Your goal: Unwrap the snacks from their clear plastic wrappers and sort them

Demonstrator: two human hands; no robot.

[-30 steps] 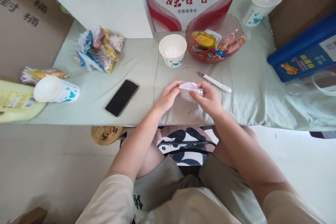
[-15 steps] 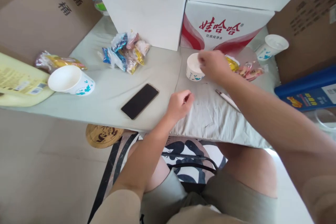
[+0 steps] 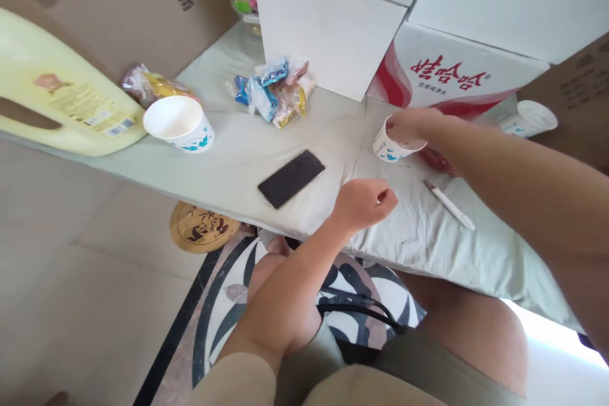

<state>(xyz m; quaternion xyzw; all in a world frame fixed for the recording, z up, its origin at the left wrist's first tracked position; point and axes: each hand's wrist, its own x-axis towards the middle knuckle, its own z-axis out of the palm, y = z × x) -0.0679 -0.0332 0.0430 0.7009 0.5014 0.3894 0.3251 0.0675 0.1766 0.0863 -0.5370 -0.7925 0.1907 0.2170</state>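
Note:
My right hand (image 3: 412,127) reaches over the mouth of a small white paper cup (image 3: 389,150) with blue print, fingers curled down into its rim; what it holds, if anything, is hidden. My left hand (image 3: 364,202) hovers low over the pale cloth (image 3: 419,235) near the table's front edge, fingers curled into a loose fist. A white pen-like tool (image 3: 450,204) lies on the cloth to the right of both hands. A black phone (image 3: 291,178) lies face up left of my left hand.
Another paper cup (image 3: 178,122) stands at the left beside a yellow jug (image 3: 57,98). A pile of wrapped snacks (image 3: 276,90) sits before white boxes (image 3: 333,32). A red-and-white carton (image 3: 451,79) and a third cup (image 3: 528,118) are at the back right.
Both hands held a clear wrapper a second ago. My right hand then went to the cup and now dips into its rim. The left hand drew back into a fist. The view swung left.

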